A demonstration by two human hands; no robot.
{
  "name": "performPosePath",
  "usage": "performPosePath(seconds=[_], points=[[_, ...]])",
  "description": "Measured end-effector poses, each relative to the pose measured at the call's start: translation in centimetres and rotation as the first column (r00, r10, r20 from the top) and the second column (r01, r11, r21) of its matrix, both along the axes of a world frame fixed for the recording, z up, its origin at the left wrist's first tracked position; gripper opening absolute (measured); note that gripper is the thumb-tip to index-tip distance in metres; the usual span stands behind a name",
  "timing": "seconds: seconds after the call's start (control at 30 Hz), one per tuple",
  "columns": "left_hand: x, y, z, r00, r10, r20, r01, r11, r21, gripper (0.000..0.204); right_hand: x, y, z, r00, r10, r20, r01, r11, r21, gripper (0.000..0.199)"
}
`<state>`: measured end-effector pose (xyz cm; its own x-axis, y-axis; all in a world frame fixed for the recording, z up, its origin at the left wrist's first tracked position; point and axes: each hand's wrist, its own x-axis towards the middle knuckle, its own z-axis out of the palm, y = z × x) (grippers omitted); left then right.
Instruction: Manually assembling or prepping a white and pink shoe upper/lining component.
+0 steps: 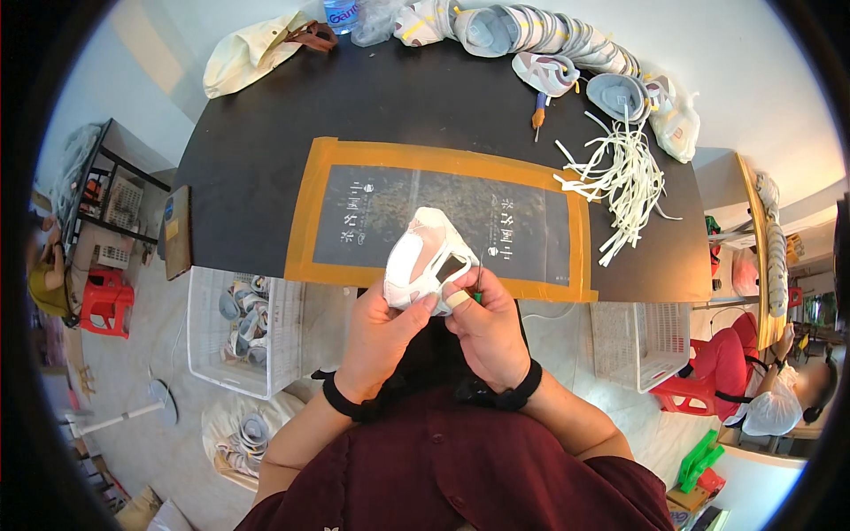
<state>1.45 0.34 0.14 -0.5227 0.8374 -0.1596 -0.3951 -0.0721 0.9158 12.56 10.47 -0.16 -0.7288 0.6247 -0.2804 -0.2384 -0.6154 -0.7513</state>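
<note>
A white and pale pink shoe upper point(416, 252) is held up over the near edge of the dark mat. My left hand point(381, 332) grips its lower left side, thumb on top. My right hand point(487, 332) pinches its lower right edge, with a beige wrap around the thumb. A thin metal-tipped tool with a green handle point(478, 297) also sits in the right hand's fingers; most of it is hidden, so its kind is unclear. Beneath lies the mat point(354, 190), bordered with brown tape on the black table point(248, 133).
White laces point(624, 190) lie heaped at the right. Behind them stand stacked shoe uppers point(567, 40), a loose upper point(544, 73) and an orange-handled awl point(538, 115). A cream bag point(252, 57) lies back left. White crates point(288, 345) flank me below; a seated person point(735, 363) is at the right.
</note>
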Motion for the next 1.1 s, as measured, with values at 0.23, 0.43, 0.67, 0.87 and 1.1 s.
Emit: performPosePath(seconds=[0.23, 0.43, 0.67, 0.87, 1.1], points=[[0.1, -0.1, -0.4, 0.993, 0.015, 0.115, -0.022, 0.998, 0.059, 0.036, -0.4, -0.3, 0.1, 0.997, -0.044, -0.066, 0.039, 0.996, -0.082, 0.004], [0.5, 0.1, 0.0, 0.992, 0.035, 0.124, -0.042, 0.997, 0.058, 0.037, -0.5, -0.5, -0.1, 0.996, -0.062, -0.067, 0.056, 0.994, -0.09, 0.004], [0.6, 0.1, -0.2, 0.996, 0.049, 0.075, -0.053, 0.997, 0.059, 0.037, -0.8, -0.8, -0.3, 0.996, -0.075, -0.05, 0.072, 0.995, -0.065, 0.005], [1.0, 0.5, 0.1, 0.995, 0.078, 0.061, -0.083, 0.993, 0.079, 0.035, -0.5, -0.5, -0.5, 0.996, -0.067, -0.059, 0.065, 0.997, -0.039, 0.004], [1.1, 1.1, 0.3, 0.993, 0.117, -0.002, -0.117, 0.991, 0.071, 0.033, 3.8, 1.2, 0.0, 0.941, -0.201, 0.271, -0.072, 0.665, 0.743, 0.011]])
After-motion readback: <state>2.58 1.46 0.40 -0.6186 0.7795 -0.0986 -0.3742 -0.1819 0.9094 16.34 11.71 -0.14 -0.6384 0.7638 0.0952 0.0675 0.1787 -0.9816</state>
